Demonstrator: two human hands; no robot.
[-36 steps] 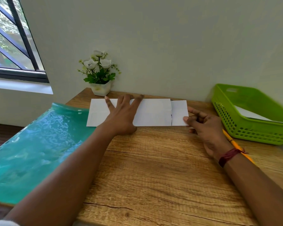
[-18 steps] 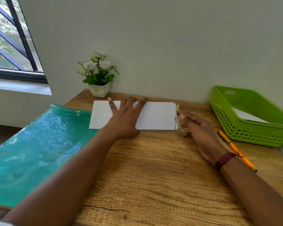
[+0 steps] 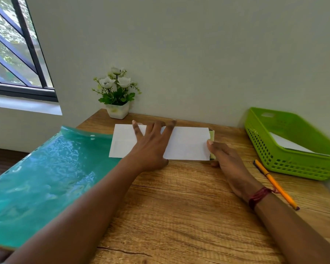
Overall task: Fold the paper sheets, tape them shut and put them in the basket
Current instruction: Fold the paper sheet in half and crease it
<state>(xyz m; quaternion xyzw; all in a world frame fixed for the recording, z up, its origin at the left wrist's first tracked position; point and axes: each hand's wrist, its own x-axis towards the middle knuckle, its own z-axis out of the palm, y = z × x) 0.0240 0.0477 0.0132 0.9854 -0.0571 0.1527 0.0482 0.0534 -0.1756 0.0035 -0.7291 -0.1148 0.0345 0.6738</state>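
Being thin, light and bendy, the long folded white paper sheet is likely best lifted by an edge. It is pressed flat, upper middle of the frame, by the left hand, fingers spread. Its right edge is touched by the right hand; a pinch cannot be told.

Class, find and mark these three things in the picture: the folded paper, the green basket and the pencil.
folded paper (image 3: 187, 143): head view, bare white part right of its centre.
basket (image 3: 293, 164): head view, its meshed front wall.
pencil (image 3: 276, 184): head view, middle of its orange shaft.
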